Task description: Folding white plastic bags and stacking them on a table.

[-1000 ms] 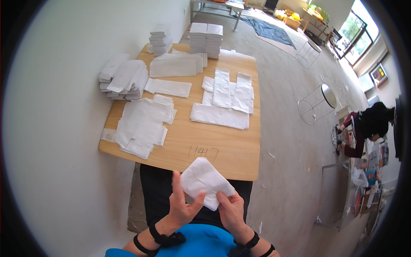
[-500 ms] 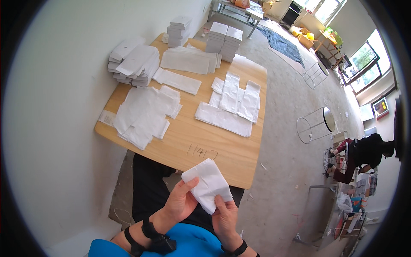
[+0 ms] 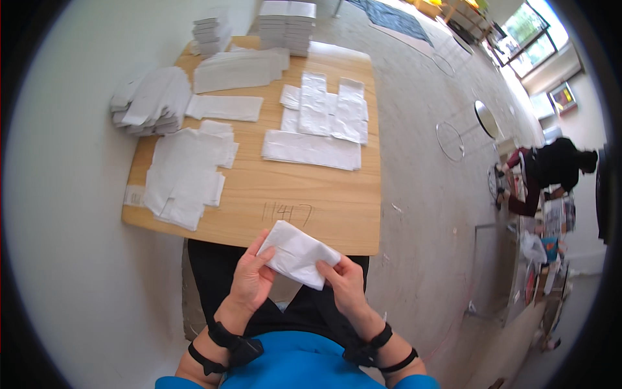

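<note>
Head view, both hands' fingers still clamped on white folded carton [image 3: 298,253], now lower, nearer table edge [image 3: 311,243]

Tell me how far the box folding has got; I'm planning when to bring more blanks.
Done: folded white pieces stacked at the table's far edge and a heap at the left. In hand: the left hand and right hand hold one white cardboard piece, partly folded. Left: flat blanks and more flat blanks spread on the wooden table.

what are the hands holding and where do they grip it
Both hands hold a folded white cardboard piece: the left hand pinches its left edge, the right hand its lower right corner.
</note>
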`<state>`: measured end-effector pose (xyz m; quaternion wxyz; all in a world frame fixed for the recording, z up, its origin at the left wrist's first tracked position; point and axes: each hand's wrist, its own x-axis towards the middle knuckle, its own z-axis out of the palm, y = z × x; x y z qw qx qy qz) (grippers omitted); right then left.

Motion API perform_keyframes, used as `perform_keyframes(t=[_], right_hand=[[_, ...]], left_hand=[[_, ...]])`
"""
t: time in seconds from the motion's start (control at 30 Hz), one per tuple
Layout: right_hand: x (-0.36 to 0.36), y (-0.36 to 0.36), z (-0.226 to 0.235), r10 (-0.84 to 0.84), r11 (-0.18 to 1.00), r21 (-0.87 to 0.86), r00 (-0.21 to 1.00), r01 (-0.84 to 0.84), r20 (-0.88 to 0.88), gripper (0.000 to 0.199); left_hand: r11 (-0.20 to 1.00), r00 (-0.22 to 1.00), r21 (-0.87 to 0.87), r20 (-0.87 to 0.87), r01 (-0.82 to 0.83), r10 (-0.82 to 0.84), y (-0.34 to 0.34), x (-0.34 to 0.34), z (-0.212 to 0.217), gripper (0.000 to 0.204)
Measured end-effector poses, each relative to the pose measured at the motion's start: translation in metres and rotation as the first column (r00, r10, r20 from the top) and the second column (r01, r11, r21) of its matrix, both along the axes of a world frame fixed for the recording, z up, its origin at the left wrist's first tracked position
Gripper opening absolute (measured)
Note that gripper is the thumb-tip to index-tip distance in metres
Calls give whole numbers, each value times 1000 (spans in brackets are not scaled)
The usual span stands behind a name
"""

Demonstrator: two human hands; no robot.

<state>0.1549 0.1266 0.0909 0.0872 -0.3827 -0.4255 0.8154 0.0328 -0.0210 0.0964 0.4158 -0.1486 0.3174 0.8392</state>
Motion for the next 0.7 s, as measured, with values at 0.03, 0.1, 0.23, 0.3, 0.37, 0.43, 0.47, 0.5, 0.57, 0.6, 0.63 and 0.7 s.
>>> perform_keyframes(t=[0.03, 0.1, 0.23, 0.3, 0.37, 0.43, 0.47, 0.5, 0.57, 0.6, 0.63, 0.7], right_hand=[[-5, 7, -9, 56, 996, 66, 998, -54, -32, 24], [-12, 23, -23, 142, 981, 140, 988, -132, -59, 24], [-21, 49, -30, 240, 965, 111, 970, -236, -29, 24], [-25, 56, -33, 250, 966, 73, 968, -248, -28, 25], [-30, 61, -36, 262, 965, 38, 965, -261, -26, 26], [-32, 64, -40, 297, 954, -38, 954, -296, 36, 28], [-34, 66, -42, 291, 956, -47, 956, -289, 43, 28], [-35, 66, -44, 302, 951, -79, 953, -299, 36, 29], [-37, 67, -49, 312, 944, -122, 950, -306, 33, 30], [-38, 67, -51, 311, 944, -128, 949, -303, 50, 30], [-38, 68, -53, 311, 945, -130, 948, -301, 67, 30], [-37, 65, -57, 278, 955, -125, 958, -268, 73, 28]], left_hand=[[996, 999, -72, -14, 43, -44, -3, -6, -13, 54], [973, 991, -196, -16, 124, -129, -5, -16, -30, 54], [927, 949, -204, 63, 315, -309, -1, -45, -44, 54], [907, 906, -50, 107, 417, -410, 3, -58, -47, 54], [903, 898, -34, 125, 429, -422, 11, -63, -48, 54], [899, 889, -14, 151, 438, -431, 16, -66, -49, 55], [892, 896, -88, 90, 443, -436, 19, -67, -49, 56], [884, 898, -163, 29, 438, -440, 19, -68, -51, 57], [860, 896, -323, -76, 394, -439, 16, -64, -60, 60], [824, 873, -467, -190, 322, -449, 13, -63, -64, 62], [821, 874, -470, -182, 324, -449, 15, -63, -61, 62], [771, 810, -566, -282, 292, -514, 22, -61, -48, 65]])
